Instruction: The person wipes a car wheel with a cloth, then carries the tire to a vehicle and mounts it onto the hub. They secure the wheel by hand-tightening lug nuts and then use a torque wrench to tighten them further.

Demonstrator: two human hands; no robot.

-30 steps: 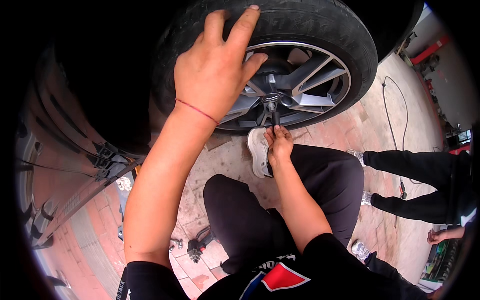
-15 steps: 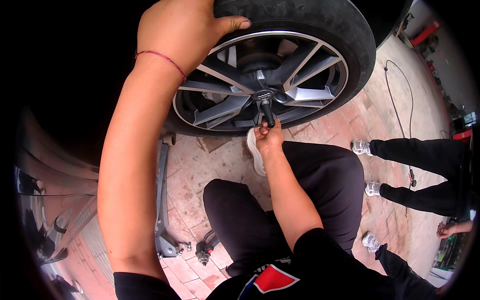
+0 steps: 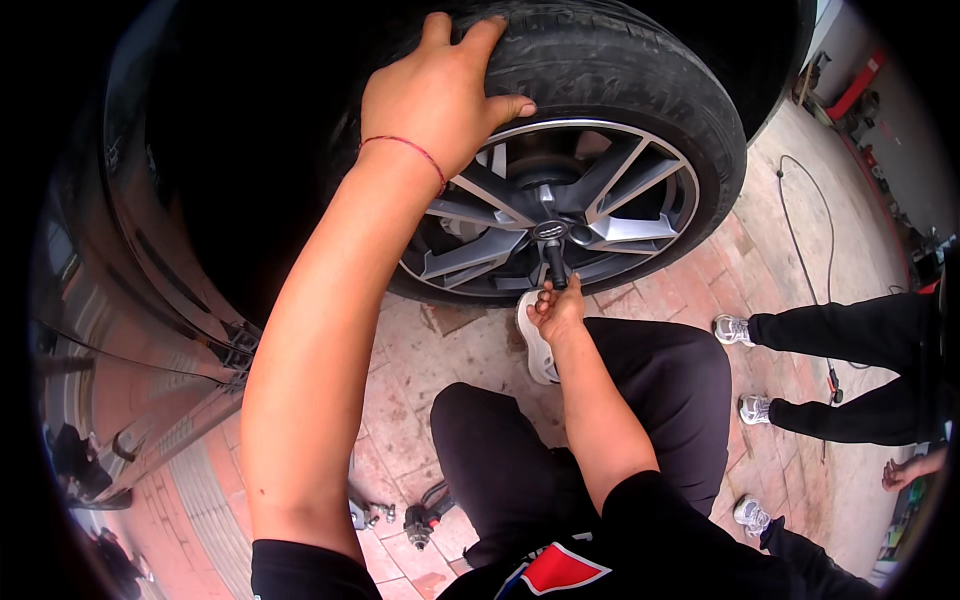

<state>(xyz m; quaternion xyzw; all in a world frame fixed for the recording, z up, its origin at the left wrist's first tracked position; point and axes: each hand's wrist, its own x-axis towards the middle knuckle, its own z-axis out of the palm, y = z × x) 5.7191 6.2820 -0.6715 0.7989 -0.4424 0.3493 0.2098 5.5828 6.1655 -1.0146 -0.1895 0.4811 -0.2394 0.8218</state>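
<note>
A car wheel (image 3: 610, 232), with silver-and-black spokes and a black tyre (image 3: 640, 85), stands upright in the dark wheel arch. My left hand (image 3: 430, 95) lies on the tyre's upper left, fingers spread over the tread and thumb on the sidewall. A black cylindrical rod (image 3: 556, 262) sticks out from the wheel just below the centre cap (image 3: 550, 231). Curled fingers of my right hand (image 3: 560, 305) pinch the rod's lower end; my palm hides part of the grip. A white shoe (image 3: 537, 340) is right beside that hand.
A power tool (image 3: 420, 525) with red and black parts lies on the tiles by my left knee, near small metal pieces (image 3: 376, 514). The glossy car body (image 3: 150, 400) is on the left. People's legs (image 3: 840, 330) and a black cable (image 3: 805, 250) are on the right.
The view has shifted, so the wheel and my arms sit lower and farther right. My left hand's fingers show spread on the tread now. My right hand stays on the rod.
</note>
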